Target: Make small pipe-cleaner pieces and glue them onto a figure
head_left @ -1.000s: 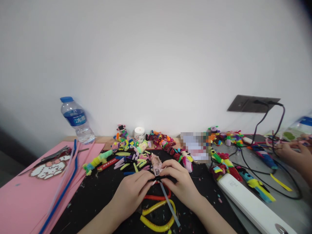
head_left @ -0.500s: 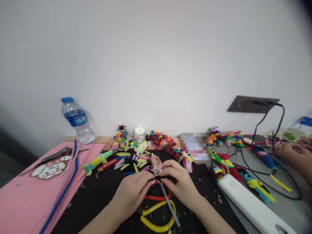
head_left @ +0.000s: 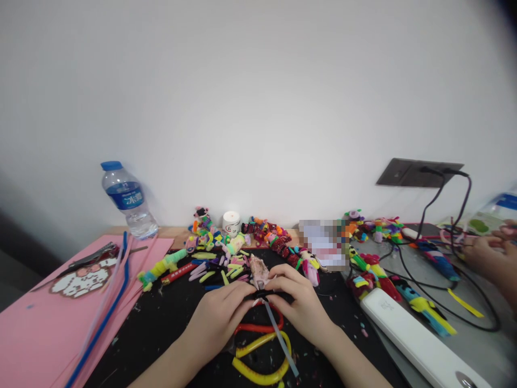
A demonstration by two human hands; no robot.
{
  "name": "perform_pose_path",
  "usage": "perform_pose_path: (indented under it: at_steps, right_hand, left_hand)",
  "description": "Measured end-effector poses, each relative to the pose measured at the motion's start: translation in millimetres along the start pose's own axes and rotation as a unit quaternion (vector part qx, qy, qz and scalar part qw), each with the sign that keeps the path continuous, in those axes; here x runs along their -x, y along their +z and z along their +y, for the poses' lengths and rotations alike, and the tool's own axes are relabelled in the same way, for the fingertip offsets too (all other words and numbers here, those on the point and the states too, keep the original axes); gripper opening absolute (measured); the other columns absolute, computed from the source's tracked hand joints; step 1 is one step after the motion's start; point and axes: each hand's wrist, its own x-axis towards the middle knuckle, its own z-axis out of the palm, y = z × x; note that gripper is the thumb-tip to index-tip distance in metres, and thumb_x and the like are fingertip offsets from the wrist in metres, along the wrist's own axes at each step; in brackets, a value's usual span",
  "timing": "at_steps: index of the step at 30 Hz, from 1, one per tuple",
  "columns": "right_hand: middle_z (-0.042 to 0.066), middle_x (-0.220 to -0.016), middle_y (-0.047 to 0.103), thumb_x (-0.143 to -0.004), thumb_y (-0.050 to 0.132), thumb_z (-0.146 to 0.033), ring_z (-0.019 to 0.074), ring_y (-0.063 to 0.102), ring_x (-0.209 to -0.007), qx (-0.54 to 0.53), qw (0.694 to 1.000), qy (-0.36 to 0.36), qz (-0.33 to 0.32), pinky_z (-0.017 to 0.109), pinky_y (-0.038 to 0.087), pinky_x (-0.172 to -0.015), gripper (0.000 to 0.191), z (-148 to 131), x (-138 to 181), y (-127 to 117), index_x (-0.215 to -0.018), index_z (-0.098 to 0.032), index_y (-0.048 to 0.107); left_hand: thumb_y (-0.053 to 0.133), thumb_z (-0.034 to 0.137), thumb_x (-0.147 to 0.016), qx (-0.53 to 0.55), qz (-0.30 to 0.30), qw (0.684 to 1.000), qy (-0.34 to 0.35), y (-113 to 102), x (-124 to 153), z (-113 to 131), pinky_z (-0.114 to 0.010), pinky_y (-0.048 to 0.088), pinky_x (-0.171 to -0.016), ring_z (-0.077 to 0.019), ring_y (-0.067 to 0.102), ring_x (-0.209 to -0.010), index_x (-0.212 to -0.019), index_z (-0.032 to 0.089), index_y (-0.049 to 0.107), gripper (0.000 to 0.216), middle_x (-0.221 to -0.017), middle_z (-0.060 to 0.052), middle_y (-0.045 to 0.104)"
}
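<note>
My left hand [head_left: 220,312] and my right hand [head_left: 297,296] meet at the middle of the black mat [head_left: 137,334]. The fingertips of both pinch a short black piece [head_left: 263,294], which looks like pipe cleaner; its ends are hidden by the fingers. Just beyond them lies a worn, pinkish-brown object [head_left: 258,268], partly covered by my right fingers. A translucent glue stick [head_left: 281,340] slants out below the hands towards me. Under it curl a red tube-like strip [head_left: 256,327] and a yellow one [head_left: 262,377].
Cut pipe-cleaner pieces [head_left: 208,276] and colourful fuzzy figures [head_left: 278,245] lie behind my hands. At left, a water bottle [head_left: 127,196] stands by pink sheets [head_left: 36,323]. On the right are a white device [head_left: 420,339], black cables [head_left: 493,323] and another person's hand [head_left: 488,253].
The black piece shows more between my fingertips, stretched level from hand to hand. My hands stay nearly in place. The other person's hand at right has shifted slightly.
</note>
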Motion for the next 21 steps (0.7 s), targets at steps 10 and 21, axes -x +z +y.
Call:
perform_pose_path:
  at_steps: [10, 21]
  right_hand:
    - [0.005, -0.097, 0.056, -0.076, 0.057, -0.006, 0.0181, 0.055, -0.092, -0.01, 1.0, 0.002, -0.009, 0.031, 0.047, -0.08, 0.018, -0.6, -0.5, 0.8, -0.084, -0.021, 0.063]
    - [0.005, -0.098, 0.056, -0.075, 0.06, -0.006, 0.0175, 0.055, -0.093, -0.037, 0.999, 0.015, -0.013, 0.03, 0.047, -0.08, 0.019, -2.6, -1.0, 1.0, -0.087, -0.021, 0.062]
  left_hand:
    - [0.041, 0.019, -0.09, -0.001, 0.008, 1.0, 0.022, -0.2, -1.5, 0.9, -0.024, 0.053, -0.072, -0.0152, 0.066, -0.078, -0.097, 0.017, 0.058, 0.019, -0.088, -0.007, 0.069]
    - [0.044, 0.018, -0.089, 0.004, 0.015, 0.999, 0.029, 0.7, -0.4, 0.2, -0.024, 0.053, -0.071, -0.0151, 0.066, -0.077, -0.097, 0.016, 0.059, 0.017, -0.087, -0.007, 0.069]
